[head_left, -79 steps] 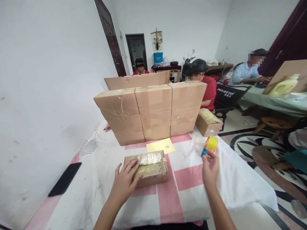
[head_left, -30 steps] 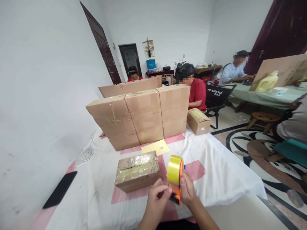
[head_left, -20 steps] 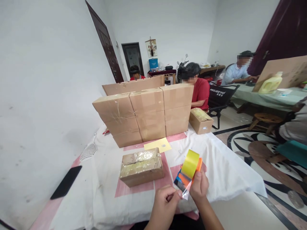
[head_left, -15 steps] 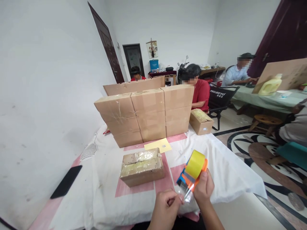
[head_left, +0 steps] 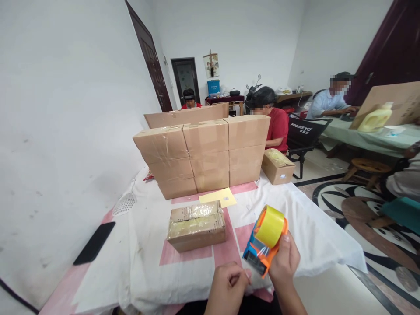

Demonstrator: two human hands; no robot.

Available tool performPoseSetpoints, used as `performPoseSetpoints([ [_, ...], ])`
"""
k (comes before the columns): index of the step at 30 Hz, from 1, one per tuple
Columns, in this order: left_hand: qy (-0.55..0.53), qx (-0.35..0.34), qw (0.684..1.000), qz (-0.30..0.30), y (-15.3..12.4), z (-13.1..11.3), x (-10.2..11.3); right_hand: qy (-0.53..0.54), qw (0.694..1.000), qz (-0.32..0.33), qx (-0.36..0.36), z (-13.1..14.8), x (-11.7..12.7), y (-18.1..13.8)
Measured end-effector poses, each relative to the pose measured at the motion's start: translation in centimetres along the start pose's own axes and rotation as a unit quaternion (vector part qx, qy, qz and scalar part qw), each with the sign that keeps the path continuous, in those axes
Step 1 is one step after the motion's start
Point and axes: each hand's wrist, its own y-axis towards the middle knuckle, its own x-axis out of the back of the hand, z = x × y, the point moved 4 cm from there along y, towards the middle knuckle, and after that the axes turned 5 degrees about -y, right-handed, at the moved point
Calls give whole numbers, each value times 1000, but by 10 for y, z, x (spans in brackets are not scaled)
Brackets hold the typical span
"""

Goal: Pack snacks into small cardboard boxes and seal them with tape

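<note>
Towards the near edge of the cloth-covered table (head_left: 177, 275), the left hand (head_left: 228, 284) has thumb and curled forefinger together; whether on anything, I cannot tell. The right hand (head_left: 285, 258) grasps a tape dispenser (head_left: 271, 255). Readying tape (head_left: 273, 224) seems the step, calling next for a sure pinch. Mid-table lies a box (head_left: 197, 232); stacked cartons (head_left: 210, 153) stand towards the far edge, a person in red (head_left: 278, 127) beyond.

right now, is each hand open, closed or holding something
Left hand: closed; whether it pinches anything cannot be told.
Right hand: closed, holding the tape dispenser.
</note>
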Motion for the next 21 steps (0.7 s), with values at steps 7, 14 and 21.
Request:
performPoseSetpoints([
  [7,62,-56,996,4,-10,9,7,-30,998,34,38,6,2,-2],
  [14,55,-81,995,-6,-10,32,3,5,996,65,-59,6,-10,10],
  [21,49,-74,996,-28,1,55,0,25,989,35,-140,3,-17,4],
])
